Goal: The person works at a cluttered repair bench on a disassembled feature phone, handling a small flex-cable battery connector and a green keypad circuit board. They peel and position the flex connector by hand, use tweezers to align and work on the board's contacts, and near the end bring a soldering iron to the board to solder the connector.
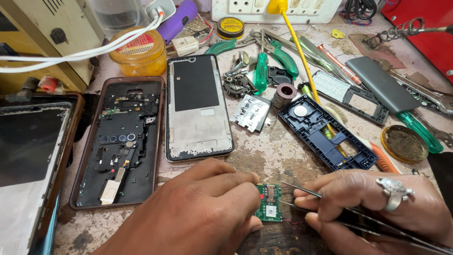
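A small green circuit board (269, 203) lies on the worn wooden bench near the front edge. My left hand (203, 212) rests palm down beside it, fingertips pinning the board's left edge. My right hand (373, 208), wearing a silver ring, pinches thin metal tweezers (302, 191) whose tips reach the board's right side. A thin red wire trails from under the board.
An opened phone body (120, 141) and a phone frame (198, 108) lie behind my left hand. A blue keypad-phone shell (325, 132), green-handled screwdrivers (261, 71), pliers, a yellow-handled soldering iron (297, 42), an orange jar (137, 52), a flux tin (404, 144) and a tablet (28, 156) crowd the bench.
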The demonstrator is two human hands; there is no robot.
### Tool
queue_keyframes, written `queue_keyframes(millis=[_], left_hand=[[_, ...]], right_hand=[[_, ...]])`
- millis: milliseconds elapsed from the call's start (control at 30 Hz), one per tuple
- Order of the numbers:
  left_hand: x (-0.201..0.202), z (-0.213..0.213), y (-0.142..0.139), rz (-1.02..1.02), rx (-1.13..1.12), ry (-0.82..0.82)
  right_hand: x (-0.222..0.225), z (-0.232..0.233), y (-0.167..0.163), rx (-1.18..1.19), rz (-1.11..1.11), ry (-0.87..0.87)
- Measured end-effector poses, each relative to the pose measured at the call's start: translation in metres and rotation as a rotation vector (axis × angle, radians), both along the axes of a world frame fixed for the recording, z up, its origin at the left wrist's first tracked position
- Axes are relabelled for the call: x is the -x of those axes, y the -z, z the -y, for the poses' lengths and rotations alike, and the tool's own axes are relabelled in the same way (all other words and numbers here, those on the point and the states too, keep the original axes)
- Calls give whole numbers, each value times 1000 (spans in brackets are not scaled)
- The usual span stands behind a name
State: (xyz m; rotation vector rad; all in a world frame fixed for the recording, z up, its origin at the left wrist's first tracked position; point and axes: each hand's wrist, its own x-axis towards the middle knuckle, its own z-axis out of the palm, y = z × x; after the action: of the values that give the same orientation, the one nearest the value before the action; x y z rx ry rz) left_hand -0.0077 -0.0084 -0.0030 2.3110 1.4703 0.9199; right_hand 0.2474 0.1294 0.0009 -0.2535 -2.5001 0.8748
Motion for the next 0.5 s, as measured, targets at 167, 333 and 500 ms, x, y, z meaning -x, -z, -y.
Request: queue_keyframes(millis=[167, 333, 500], left_hand=[[0, 0, 0, 3, 6, 2], [0, -1, 0, 9, 5, 6], [-1, -1, 0, 13, -12, 9]], right_hand=[[7, 2, -5, -39, -10, -10], [6, 4, -5, -31, 17, -8], [5, 3, -3, -42, -10, 33]])
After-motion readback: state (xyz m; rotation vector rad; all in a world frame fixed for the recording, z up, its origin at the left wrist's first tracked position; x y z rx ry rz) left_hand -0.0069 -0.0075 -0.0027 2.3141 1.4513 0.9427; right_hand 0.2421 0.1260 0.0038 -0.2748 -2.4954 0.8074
